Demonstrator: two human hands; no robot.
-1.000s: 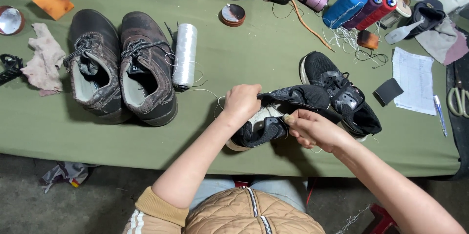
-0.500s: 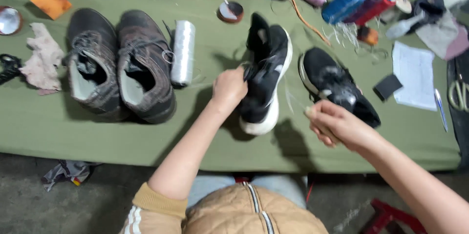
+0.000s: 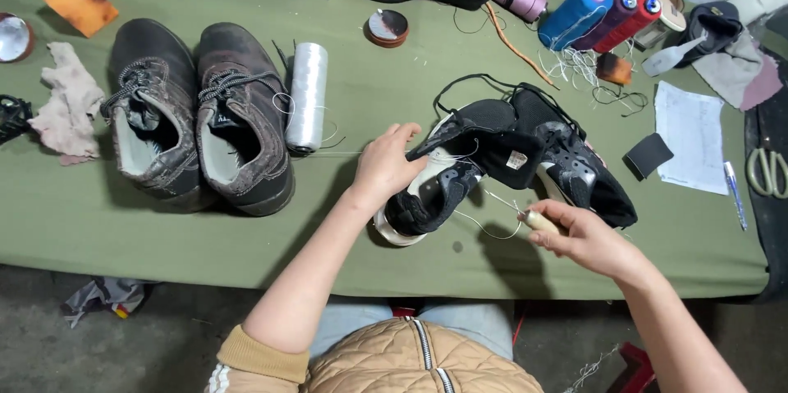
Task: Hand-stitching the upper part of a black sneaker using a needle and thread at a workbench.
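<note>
Left hand point(image 3: 386, 165), forearm reaching up from the lap, clamps the black sneaker point(image 3: 447, 179) on its side near the green table's point(image 3: 164, 237) front edge, right hand point(image 3: 579, 233) beside it fisted around a wooden-handled awl point(image 3: 538, 220), thread point(image 3: 484, 225) between.

A single head-worn camera looks almost straight down from above the person's chest onto the green counter point(image 3: 164, 237). Its near edge crosses the lower frame, its far edge is cut off, and everything sits within arm's reach.
</note>
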